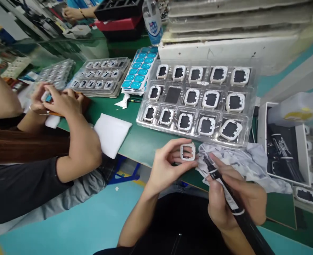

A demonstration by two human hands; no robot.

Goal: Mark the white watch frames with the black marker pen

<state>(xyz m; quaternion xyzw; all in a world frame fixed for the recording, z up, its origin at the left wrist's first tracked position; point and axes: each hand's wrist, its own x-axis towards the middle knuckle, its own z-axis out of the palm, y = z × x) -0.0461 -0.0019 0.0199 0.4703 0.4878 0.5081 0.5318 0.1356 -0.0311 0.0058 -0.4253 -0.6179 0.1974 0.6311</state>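
Observation:
Between the thumb and fingers of my left hand (pixel 164 164) is a small white watch-case frame (pixel 182 153), held upright with its open middle showing. My right hand (pixel 241 198) grips a black marker pen (pixel 227 193) with a white label, its dark tip pointing up toward the frame but apart from it. Just beyond my hands lies a clear plastic tray (pixel 173 95) with rows of similar white frames; one compartment holds no frame. A crumpled white cloth (pixel 248 161) lies by the tray's near edge, behind my right hand.
A white box (pixel 306 156) with black pens and a whitish bottle (pixel 297 108) stand at right. Left of the tray are blue-patterned sheets (pixel 139 72), more frame trays (pixel 98 74) and a folded white cloth (pixel 111 132). A co-worker's hands (pixel 63 101) work at left. A water bottle (pixel 153 24) stands behind.

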